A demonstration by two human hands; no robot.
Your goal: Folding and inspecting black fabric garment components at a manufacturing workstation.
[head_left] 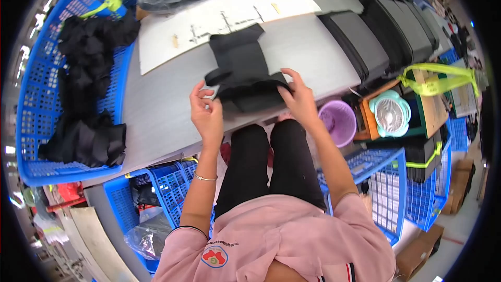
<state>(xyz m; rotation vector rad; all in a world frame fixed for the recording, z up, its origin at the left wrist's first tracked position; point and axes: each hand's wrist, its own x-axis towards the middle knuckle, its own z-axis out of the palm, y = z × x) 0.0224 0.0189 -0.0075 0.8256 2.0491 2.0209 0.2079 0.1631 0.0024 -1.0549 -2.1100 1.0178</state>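
Pink shirt of the wearer, nearest the camera; beyond it, black cloth on the grey table, between the hands. Left hand: fingers curled beside the cloth's near left corner; whether they pinch it cannot be told. Right hand: thumb at the right edge, forefinger spread from it. Far left: blue basket containing black pieces.
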